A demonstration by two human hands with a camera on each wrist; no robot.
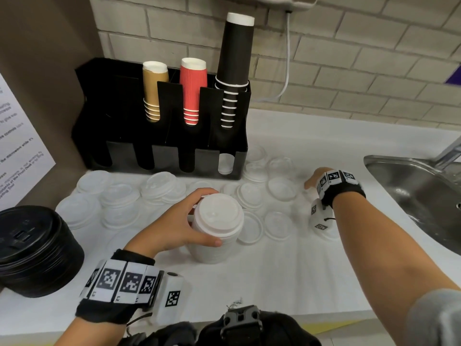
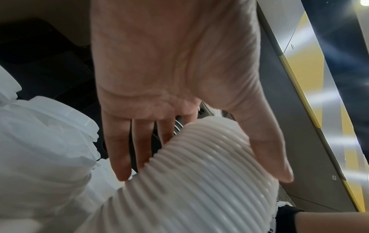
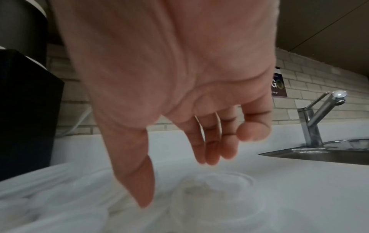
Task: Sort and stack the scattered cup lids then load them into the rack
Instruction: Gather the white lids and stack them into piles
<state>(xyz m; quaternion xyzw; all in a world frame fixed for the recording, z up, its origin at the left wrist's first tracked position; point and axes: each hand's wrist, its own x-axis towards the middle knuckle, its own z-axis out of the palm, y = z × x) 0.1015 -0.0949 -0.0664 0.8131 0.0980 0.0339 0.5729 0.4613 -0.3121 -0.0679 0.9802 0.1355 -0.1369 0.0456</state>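
A tall stack of white cup lids [image 1: 217, 245] stands on the white counter, and my left hand [image 1: 212, 217] grips it near the top, thumb in front and fingers behind. In the left wrist view the ribbed stack of white lids [image 2: 199, 208] fills the space between thumb and fingers of the left hand [image 2: 205, 178]. My right hand [image 1: 310, 183] hovers with loose fingers over scattered clear lids [image 1: 282, 188]. The right wrist view shows the right hand [image 3: 176, 182] holding nothing just above a clear lid [image 3: 217, 189]. The black rack [image 1: 159, 151] stands behind, with clear lids [image 1: 224, 166] in its right front slot.
Brown, red and black cup stacks [image 1: 193, 91] fill the rack's rear slots. A stack of black lids [image 1: 32, 250] sits at the near left. More white and clear lids [image 1: 119, 196] lie in front of the rack. A steel sink [image 1: 411, 191] lies at the right.
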